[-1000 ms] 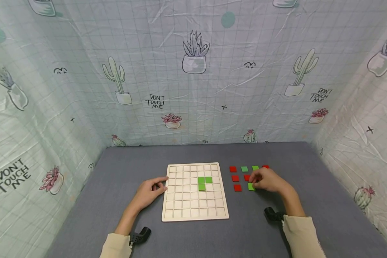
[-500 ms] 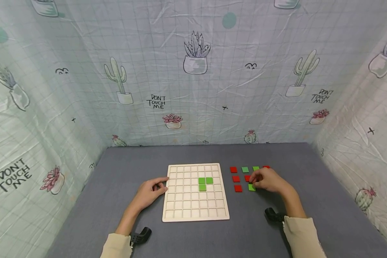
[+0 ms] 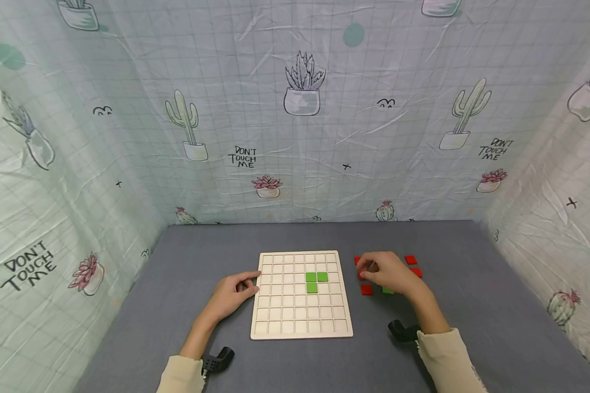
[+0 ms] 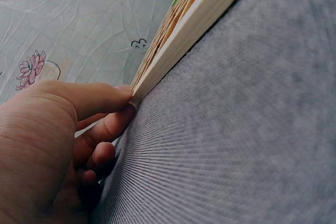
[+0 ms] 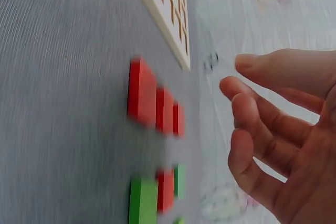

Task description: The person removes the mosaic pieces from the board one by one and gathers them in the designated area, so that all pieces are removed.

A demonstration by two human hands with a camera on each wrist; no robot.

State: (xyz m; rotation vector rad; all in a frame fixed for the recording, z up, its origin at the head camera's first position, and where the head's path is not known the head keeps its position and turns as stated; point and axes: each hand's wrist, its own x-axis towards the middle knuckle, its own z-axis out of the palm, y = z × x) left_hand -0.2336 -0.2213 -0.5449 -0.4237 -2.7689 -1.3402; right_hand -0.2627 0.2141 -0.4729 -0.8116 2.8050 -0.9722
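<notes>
My left hand (image 3: 232, 295) touches the left edge of a pale wooden grid board (image 3: 295, 311) with thumb and index fingertips; the left wrist view shows the thumb (image 4: 100, 100) at the board's edge (image 4: 178, 40). Three green tiles (image 3: 312, 287) sit in the board's cells. Above the loose tiles hovers my right hand (image 3: 390, 273), its fingers loosely bent. Nothing shows between its thumb (image 5: 268, 66) and fingers in the right wrist view. Below it lie red tiles (image 3: 366, 290) and a green tile (image 3: 388, 291); the hand covers some tiles in the head view.
Two red tiles (image 3: 411, 260) lie right of the right hand. The grey cloth-covered table (image 3: 300, 365) carries everything. A cactus-print curtain (image 3: 354, 120) stands at the back and sides. Black wrist devices (image 3: 219, 360) sit on both wrists.
My right hand has moved left, from beside the front green tile to over the left red column, uncovering red tiles on the right. The left hand stays at the board. The head view has shifted slightly.
</notes>
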